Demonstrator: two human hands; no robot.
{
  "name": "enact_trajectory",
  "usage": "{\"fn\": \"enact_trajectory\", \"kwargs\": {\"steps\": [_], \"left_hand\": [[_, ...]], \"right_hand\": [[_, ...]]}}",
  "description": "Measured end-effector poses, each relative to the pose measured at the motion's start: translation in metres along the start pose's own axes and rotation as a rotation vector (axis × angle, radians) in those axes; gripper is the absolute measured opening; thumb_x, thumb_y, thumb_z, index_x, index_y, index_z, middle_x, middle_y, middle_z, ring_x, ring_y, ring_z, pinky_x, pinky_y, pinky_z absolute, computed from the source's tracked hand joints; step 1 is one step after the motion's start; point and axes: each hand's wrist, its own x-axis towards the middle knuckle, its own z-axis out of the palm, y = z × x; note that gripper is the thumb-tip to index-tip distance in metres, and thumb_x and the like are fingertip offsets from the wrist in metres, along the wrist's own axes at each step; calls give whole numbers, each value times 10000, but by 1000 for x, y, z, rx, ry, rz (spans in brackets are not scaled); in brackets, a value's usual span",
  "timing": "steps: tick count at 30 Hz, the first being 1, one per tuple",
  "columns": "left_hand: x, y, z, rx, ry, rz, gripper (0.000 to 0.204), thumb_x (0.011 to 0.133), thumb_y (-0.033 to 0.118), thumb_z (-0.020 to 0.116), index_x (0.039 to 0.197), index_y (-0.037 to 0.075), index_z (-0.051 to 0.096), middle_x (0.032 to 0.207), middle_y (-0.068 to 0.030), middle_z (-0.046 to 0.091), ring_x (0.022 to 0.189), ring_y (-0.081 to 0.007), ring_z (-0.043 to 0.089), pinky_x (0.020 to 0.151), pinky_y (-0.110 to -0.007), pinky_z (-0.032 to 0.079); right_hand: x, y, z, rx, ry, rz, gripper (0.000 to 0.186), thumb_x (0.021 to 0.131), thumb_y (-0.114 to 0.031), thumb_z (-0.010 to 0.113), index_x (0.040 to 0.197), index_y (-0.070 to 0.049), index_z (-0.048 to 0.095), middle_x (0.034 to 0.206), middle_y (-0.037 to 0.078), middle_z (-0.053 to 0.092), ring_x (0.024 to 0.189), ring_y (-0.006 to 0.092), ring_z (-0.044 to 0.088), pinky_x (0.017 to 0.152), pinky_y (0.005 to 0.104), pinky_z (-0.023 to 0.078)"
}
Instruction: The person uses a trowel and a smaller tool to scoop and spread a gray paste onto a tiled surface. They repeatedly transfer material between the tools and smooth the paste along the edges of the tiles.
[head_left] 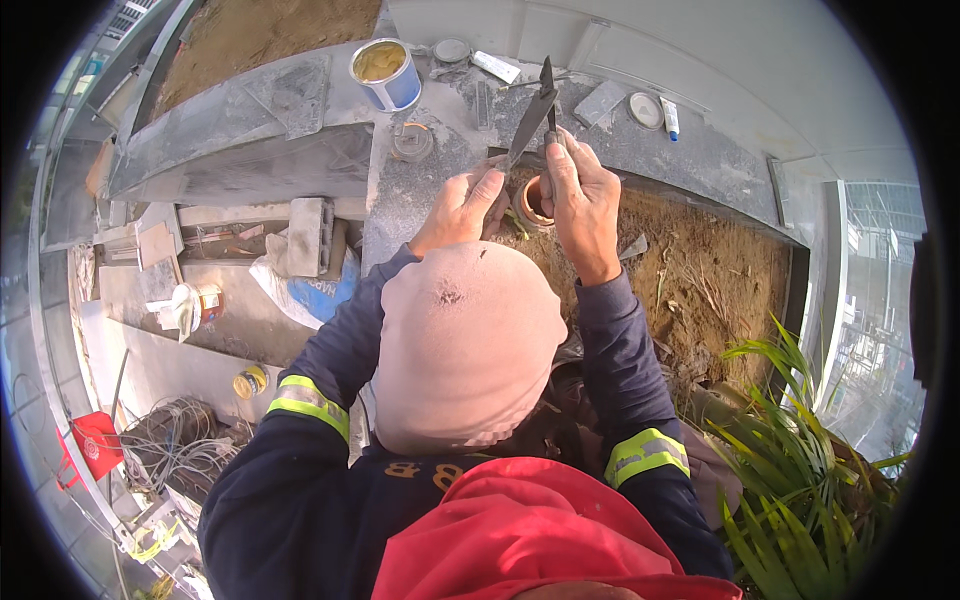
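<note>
My left hand (467,205) is closed on the lower end of a long dark blade (530,120), which slants up to the right. My right hand (583,205) grips the dark handle of an upright tool (550,137) whose top crosses that blade. Just beyond and between my hands, partly hidden by them, is an orange-brown round pipe or pot (531,192) over a bed of soil (710,280). A pink cloth-covered dome, apparently a head covering (465,340), fills the centre below my hands, between dark sleeves with reflective bands.
A dusty ledge (685,150) holds an open bucket of yellowish compound (380,75), tubes (495,67), lids and a jar (412,142). Concrete blocks (310,237), sacks (315,290), another bucket (200,308) and tangled cables (185,440) lie left. Palm leaves (800,480) stand at lower right.
</note>
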Motion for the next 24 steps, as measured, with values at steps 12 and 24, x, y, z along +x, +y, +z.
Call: {"fn": "enact_trajectory", "kwargs": {"steps": [12, 24], "left_hand": [[18, 11, -52, -116, -162, 84, 642, 1066, 563, 470, 1415, 26, 523, 837, -28, 581, 617, -96, 537, 522, -245, 438], [45, 5, -52, -112, -129, 104, 585, 1046, 566, 516, 1059, -9, 622, 816, -41, 584, 610, -123, 553, 504, -260, 428]], "right_hand": [[11, -11, -32, 589, -132, 195, 427, 1115, -345, 458, 1187, 36, 637, 943, 103, 701, 645, 110, 615, 528, 245, 468], [4, 23, -57, 491, -183, 178, 392, 1113, -323, 467, 1004, 7, 650, 778, 53, 647, 528, 61, 506, 473, 225, 396]]}}
